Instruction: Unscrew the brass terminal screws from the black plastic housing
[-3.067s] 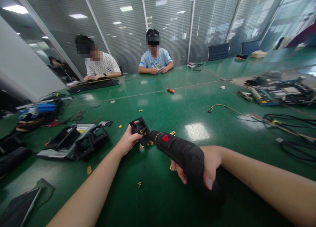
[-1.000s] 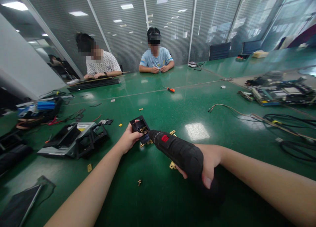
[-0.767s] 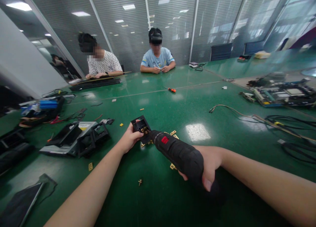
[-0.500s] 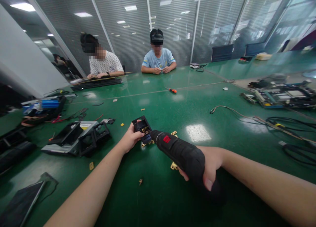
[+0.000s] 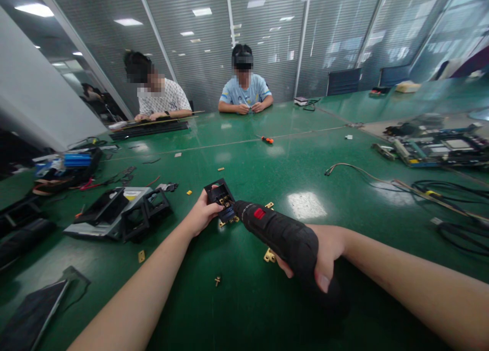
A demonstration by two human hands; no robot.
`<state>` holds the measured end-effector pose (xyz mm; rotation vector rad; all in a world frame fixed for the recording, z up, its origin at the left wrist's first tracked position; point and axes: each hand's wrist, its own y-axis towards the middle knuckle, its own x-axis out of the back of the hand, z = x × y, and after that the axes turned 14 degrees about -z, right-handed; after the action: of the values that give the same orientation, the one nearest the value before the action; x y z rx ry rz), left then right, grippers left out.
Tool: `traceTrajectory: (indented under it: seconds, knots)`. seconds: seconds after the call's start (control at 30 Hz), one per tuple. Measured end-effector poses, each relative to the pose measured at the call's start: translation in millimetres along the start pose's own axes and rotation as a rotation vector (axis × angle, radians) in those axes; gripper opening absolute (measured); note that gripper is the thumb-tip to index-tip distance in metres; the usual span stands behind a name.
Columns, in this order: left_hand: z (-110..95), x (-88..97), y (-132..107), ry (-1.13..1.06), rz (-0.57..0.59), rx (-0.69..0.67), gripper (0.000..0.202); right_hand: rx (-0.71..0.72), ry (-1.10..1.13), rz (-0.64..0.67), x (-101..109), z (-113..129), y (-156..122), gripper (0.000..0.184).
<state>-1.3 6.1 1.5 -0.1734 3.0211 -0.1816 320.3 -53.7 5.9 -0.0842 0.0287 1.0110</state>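
Note:
My left hand (image 5: 203, 212) is closed on the near left side of a small black housing (image 5: 218, 192) with brass-coloured metal parts inside, its thumb pressed over the edge. In my right hand (image 5: 327, 254) is a black cordless drill (image 5: 282, 234) with a red switch on top. The drill's nose points at the housing's right side; the bit and its exact contact are hidden. Brass pieces (image 5: 269, 255) lie partly behind the drill, with more under the housing. Two or so small screws (image 5: 217, 280) rest on the table nearer to me.
Left of my hands lie a grey and black open casing (image 5: 114, 213), a brass plate (image 5: 141, 257) and a flat dark panel (image 5: 34, 315). An orange screwdriver (image 5: 267, 139) lies farther off. Cables (image 5: 451, 198) and circuit boards (image 5: 451, 144) occupy the right. Two people (image 5: 244, 91) sit opposite.
Almost nothing differs. The drill's body has shifted very slightly to the right, while the housing and my left hand stay put.

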Motion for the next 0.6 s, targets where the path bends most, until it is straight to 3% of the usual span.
traceTrajectory:
  seconds: [0.6]
  knots:
    - [-0.6,-0.8,-0.9,0.008,0.008,-0.001,0.072,0.008,-0.019,0.007,0.3,0.1,0.0,0.06]
